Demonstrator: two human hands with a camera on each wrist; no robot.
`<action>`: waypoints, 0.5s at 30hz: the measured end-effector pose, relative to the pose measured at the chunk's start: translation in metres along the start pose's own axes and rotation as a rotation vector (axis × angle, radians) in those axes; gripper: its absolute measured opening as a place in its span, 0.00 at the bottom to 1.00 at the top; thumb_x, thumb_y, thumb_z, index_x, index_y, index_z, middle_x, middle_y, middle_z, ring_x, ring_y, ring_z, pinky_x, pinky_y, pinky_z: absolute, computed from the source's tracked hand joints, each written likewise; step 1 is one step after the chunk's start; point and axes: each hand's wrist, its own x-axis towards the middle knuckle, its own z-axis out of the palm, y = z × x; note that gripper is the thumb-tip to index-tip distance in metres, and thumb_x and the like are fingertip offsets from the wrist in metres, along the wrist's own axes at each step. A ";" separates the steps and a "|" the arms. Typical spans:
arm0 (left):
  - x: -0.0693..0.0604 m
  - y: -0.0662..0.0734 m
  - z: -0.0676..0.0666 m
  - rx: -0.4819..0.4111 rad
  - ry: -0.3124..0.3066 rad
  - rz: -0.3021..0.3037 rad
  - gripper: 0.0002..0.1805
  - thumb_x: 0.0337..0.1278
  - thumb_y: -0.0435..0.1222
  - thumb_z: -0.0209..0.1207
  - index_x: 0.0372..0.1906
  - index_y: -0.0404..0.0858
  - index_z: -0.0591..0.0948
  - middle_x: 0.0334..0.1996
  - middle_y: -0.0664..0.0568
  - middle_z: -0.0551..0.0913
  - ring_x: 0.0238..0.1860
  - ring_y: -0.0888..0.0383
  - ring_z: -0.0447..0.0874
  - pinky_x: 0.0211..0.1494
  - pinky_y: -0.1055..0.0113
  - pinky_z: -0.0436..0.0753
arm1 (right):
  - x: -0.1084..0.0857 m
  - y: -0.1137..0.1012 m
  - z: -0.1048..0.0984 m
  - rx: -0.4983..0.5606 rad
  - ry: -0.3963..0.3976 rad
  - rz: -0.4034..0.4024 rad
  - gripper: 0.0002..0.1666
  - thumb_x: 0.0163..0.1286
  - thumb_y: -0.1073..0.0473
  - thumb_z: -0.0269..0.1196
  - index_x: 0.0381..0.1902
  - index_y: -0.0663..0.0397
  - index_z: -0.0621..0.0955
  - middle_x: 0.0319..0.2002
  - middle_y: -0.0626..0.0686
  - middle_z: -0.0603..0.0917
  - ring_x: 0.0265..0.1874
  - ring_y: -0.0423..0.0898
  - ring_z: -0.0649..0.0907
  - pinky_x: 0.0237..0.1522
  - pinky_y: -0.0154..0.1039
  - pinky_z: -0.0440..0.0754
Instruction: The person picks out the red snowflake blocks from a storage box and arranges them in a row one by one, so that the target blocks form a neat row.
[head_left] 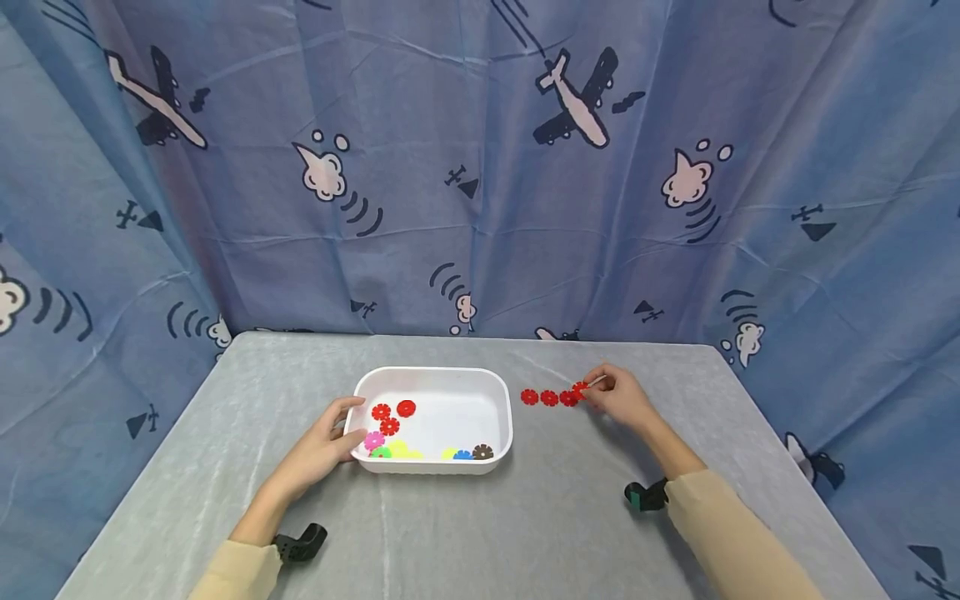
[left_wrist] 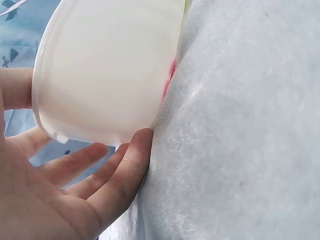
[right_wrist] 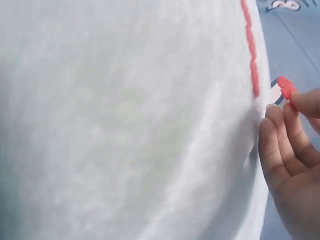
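A white tray holds several flower-shaped discs: red, pink, green, yellow, blue and brown. My left hand grips the tray's left end, with thumb and a finger at the rim; in the left wrist view the other fingers of the hand lie against or below the tray's wall. Right of the tray, red discs lie in a row on the table. My right hand pinches a red disc between thumb and finger, raised just above the row's right end.
The grey cloth-covered table extends in front of the tray and around the row. Behind it hangs a blue curtain with printed airplanes. A dark band with a camera mount sits at each wrist.
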 end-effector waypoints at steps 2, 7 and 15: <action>-0.001 0.000 0.000 0.001 0.000 -0.002 0.31 0.72 0.37 0.59 0.75 0.40 0.63 0.75 0.31 0.58 0.65 0.38 0.72 0.46 0.61 0.84 | -0.001 0.005 -0.001 0.003 -0.007 0.025 0.11 0.70 0.70 0.62 0.48 0.71 0.78 0.33 0.63 0.85 0.28 0.51 0.84 0.29 0.41 0.82; -0.002 0.001 0.001 -0.007 -0.003 -0.002 0.31 0.72 0.36 0.59 0.75 0.40 0.62 0.74 0.31 0.58 0.64 0.39 0.73 0.47 0.61 0.84 | -0.002 0.015 -0.003 -0.022 -0.008 0.082 0.12 0.70 0.68 0.63 0.49 0.70 0.79 0.33 0.59 0.86 0.25 0.47 0.81 0.26 0.40 0.79; -0.001 0.002 0.001 -0.002 0.001 -0.005 0.32 0.72 0.37 0.59 0.75 0.40 0.62 0.74 0.32 0.59 0.63 0.41 0.75 0.46 0.62 0.84 | 0.002 0.020 -0.006 -0.053 -0.027 0.118 0.12 0.70 0.67 0.63 0.49 0.69 0.79 0.32 0.56 0.84 0.25 0.45 0.78 0.26 0.39 0.78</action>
